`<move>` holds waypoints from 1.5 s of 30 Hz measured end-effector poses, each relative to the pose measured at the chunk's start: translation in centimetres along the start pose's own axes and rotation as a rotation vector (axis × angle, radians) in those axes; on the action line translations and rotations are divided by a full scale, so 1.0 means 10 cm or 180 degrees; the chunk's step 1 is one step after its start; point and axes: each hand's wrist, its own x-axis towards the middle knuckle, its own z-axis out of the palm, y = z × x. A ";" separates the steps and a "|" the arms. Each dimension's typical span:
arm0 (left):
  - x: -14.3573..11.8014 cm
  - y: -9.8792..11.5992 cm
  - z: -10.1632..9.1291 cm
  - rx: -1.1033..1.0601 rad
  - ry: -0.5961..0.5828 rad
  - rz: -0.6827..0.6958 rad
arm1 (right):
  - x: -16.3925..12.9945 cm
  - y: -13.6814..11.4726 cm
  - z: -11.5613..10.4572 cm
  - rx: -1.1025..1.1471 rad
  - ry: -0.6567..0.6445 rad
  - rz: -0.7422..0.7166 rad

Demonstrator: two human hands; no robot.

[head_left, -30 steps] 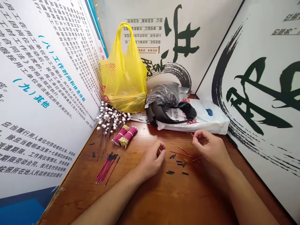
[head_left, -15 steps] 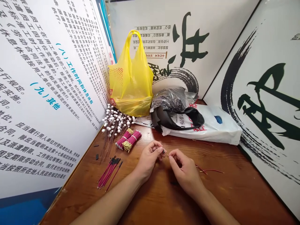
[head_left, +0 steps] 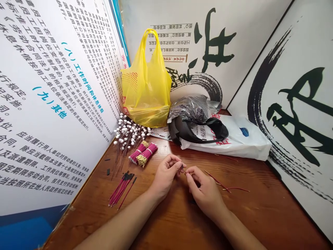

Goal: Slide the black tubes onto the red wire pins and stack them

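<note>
1. Both hands meet over the middle of the wooden table [head_left: 182,222], pinching a thin red wire [head_left: 215,180] between them. The wire runs from the fingertips off to the right, past the right hand, and its far end lies on the wood.
2. Left hand [head_left: 166,175] is curled with thumb and forefinger closed narrow on something tiny and dark right at the wire's tip. Too small to say what it is exactly.
3. Right hand [head_left: 204,189] is also pinched tight, fingers on the wire just beside the left fingertips, so the two hands are nearly touching.
4. Another loose red wire [head_left: 235,189] lies on the table just right of the right hand.
5. Left of the hands there's a loose fan of red wires with black tips [head_left: 122,187], and a couple of small black sleeves [head_left: 108,171] near the board.
6. Further back-left: two tied bundles of red wires with gold ends [head_left: 143,154], and next to them a bunch of white bead-headed pins [head_left: 128,133].
7. Along the back stand a yellow plastic bag [head_left: 147,86], a clear bag of dark bits [head_left: 191,107], and a white plastic bag [head_left: 234,139] with a black strap [head_left: 187,130] lying on it.
8. Printed boards [head_left: 52,104] wall in the table on the left, back and right.
</note>
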 end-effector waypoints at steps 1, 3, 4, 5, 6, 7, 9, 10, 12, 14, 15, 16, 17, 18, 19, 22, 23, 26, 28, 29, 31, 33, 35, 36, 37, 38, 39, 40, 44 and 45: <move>0.00 0.00 0.00 0.0034 -0.0007 0.0026 | 0.00 -0.01 0.00 0.0005 -0.0014 -0.0001; 0.00 0.01 0.00 0.0084 0.0000 0.0072 | 0.00 -0.02 0.00 0.0024 -0.0026 -0.0012; 0.00 0.01 0.00 0.0100 0.0011 0.0088 | 0.00 -0.03 0.00 0.0032 -0.0030 -0.0018; 0.00 0.01 0.00 0.0106 0.0027 0.0104 | 0.00 -0.03 0.00 0.0038 -0.0031 -0.0019; 0.00 0.02 0.00 0.0108 0.0040 0.0117 | -0.01 -0.03 0.00 0.0041 -0.0026 -0.0010; 0.00 0.02 -0.01 0.0108 0.0053 0.0131 | -0.01 -0.03 0.00 0.0042 -0.0025 0.0001; 0.00 0.01 0.00 0.0122 0.0047 0.0153 | -0.01 -0.02 0.01 0.0055 -0.0027 0.0024; -0.01 0.01 0.00 0.0138 0.0026 0.0159 | 0.00 -0.01 0.01 0.0068 -0.0027 0.0035; -0.01 0.01 0.00 0.0175 -0.0026 0.0159 | 0.00 0.00 0.01 0.0092 -0.0032 0.0048; -0.02 0.00 0.01 0.0197 -0.0046 0.0158 | 0.00 0.00 0.01 0.0092 -0.0055 0.0061; -0.02 -0.01 0.01 0.0198 -0.0036 0.0161 | 0.00 0.00 0.01 0.0082 -0.0076 0.0067; -0.02 -0.01 0.01 0.0197 -0.0020 0.0165 | -0.01 0.00 0.01 0.0072 -0.0092 0.0071; -0.02 -0.01 0.01 0.0197 -0.0008 0.0170 | -0.01 0.00 0.01 0.0064 -0.0101 0.0075; -0.02 -0.02 0.00 0.0196 0.0001 0.0175 | -0.01 -0.01 0.01 0.0060 -0.0100 0.0078; -0.02 -0.02 0.00 0.0198 0.0004 0.0174 | -0.01 -0.01 0.01 0.0065 -0.0096 0.0078; -0.02 -0.01 -0.01 0.0226 0.0018 0.0188 | -0.02 -0.02 0.01 0.0093 -0.0086 0.0083; -0.02 -0.01 -0.01 0.0251 0.0029 0.0205 | -0.02 -0.02 0.01 0.0097 -0.0080 0.0092; -0.02 0.00 -0.01 0.0345 0.0041 0.0274 | -0.03 -0.01 0.01 0.0077 -0.0062 0.0116; -0.02 0.00 -0.01 0.0398 0.0024 0.0317 | -0.02 0.00 0.01 0.0061 -0.0071 0.0127; -0.02 0.00 -0.01 0.0422 0.0015 0.0344 | -0.02 0.00 0.01 0.0058 -0.0080 0.0129; -0.03 -0.01 -0.01 0.0469 0.0007 0.0393 | -0.02 0.00 0.01 0.0065 -0.0094 0.0137; -0.02 -0.01 -0.01 0.0499 -0.0001 0.0413 | -0.01 0.00 0.01 0.0065 -0.0104 0.0139; -0.02 -0.01 -0.01 0.0511 0.0000 0.0411 | -0.01 0.00 0.01 0.0045 -0.0107 0.0141; -0.02 -0.01 -0.01 0.0522 0.0005 0.0408 | -0.01 0.00 0.01 0.0032 -0.0111 0.0141; -0.02 0.00 0.00 0.0537 0.0010 0.0405 | -0.01 -0.01 0.01 0.0021 -0.0112 0.0142; -0.03 0.00 0.00 0.0556 0.0016 0.0403 | -0.01 -0.01 0.02 0.0012 -0.0115 0.0143; -0.03 0.00 0.00 0.0578 0.0023 0.0406 | -0.01 -0.01 0.02 0.0008 -0.0115 0.0144; -0.03 0.01 0.00 0.0600 0.0035 0.0412 | -0.01 -0.01 0.02 0.0010 -0.0114 0.0142; -0.05 0.01 0.02 0.0672 0.0053 0.0478 | -0.02 -0.02 0.02 0.0035 -0.0109 0.0146; -0.06 0.01 0.02 0.0693 0.0055 0.0497 | -0.03 -0.02 0.01 0.0032 -0.0103 0.0156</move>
